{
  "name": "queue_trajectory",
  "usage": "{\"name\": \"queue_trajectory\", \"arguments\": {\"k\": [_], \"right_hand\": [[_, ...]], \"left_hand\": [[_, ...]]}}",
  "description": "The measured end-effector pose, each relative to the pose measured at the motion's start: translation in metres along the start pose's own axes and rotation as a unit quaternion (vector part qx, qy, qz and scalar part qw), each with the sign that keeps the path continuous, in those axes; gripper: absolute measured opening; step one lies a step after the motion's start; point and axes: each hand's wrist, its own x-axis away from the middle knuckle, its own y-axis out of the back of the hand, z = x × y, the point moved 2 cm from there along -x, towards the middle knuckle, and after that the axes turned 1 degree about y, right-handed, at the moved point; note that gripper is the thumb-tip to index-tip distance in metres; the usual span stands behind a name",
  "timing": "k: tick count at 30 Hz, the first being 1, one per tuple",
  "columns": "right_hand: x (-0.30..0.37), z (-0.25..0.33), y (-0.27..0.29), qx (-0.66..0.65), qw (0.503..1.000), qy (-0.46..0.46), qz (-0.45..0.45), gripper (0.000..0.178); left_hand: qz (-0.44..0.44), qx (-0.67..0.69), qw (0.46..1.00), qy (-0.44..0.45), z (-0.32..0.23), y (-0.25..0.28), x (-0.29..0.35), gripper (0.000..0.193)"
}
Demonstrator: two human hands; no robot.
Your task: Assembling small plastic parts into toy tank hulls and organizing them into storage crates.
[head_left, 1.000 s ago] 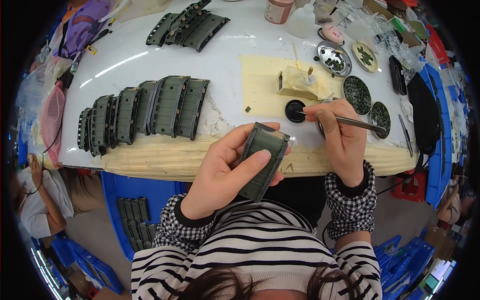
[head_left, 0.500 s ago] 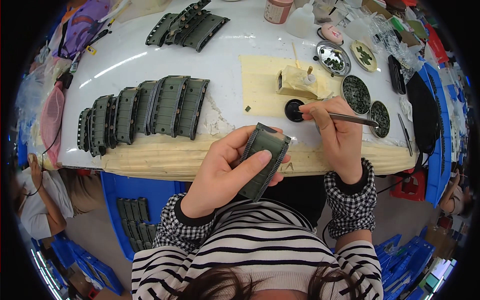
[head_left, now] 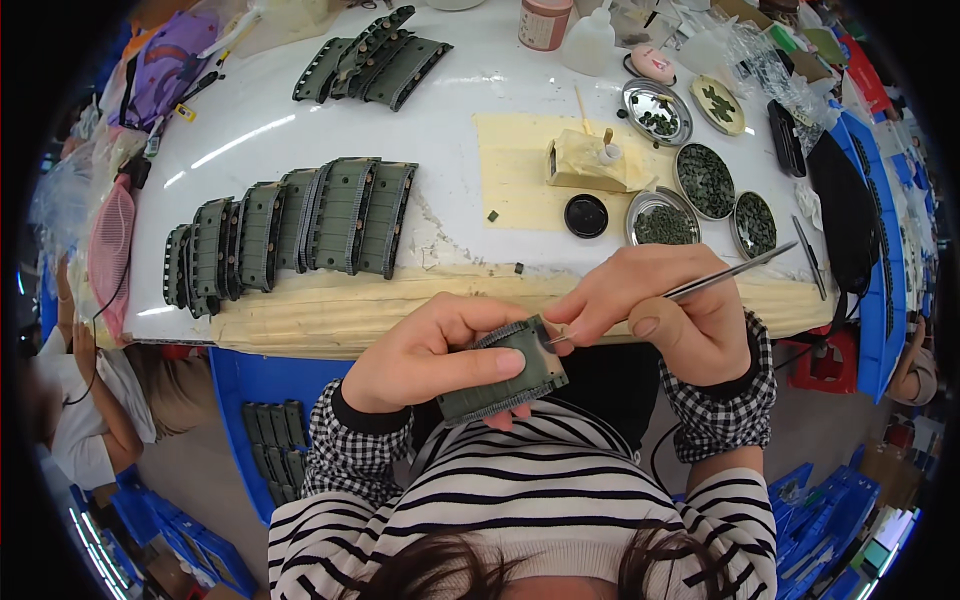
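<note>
Pink jar (head_left: pixel 543 24) bears print; left hand (head_left: pixel 412 350) holds green panel (head_left: pixel 506 388).

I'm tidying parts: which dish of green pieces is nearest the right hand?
The metal dish just beyond the right hand, holding the finest-looking green bits; the other dishes sit farther off, to the right or back.

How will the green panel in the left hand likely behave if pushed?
The green panel is probably stiff: its end juts from the left hand without visible sag. It seems light, as that hand apparently supports it alone. A push on that projecting end might pivot it.
</note>
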Motion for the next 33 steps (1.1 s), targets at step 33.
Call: {"name": "queue_trajectory", "arguments": {"k": [33], "right_hand": [[0.0002, -0.0053, -0.0019, -0.024, 0.995, -0.026, 0.091, 0.012]], "left_hand": [[0.072, -0.033, 0.995, 0.068, 0.0003, 0.0004, -0.0025, 0.036]]}}
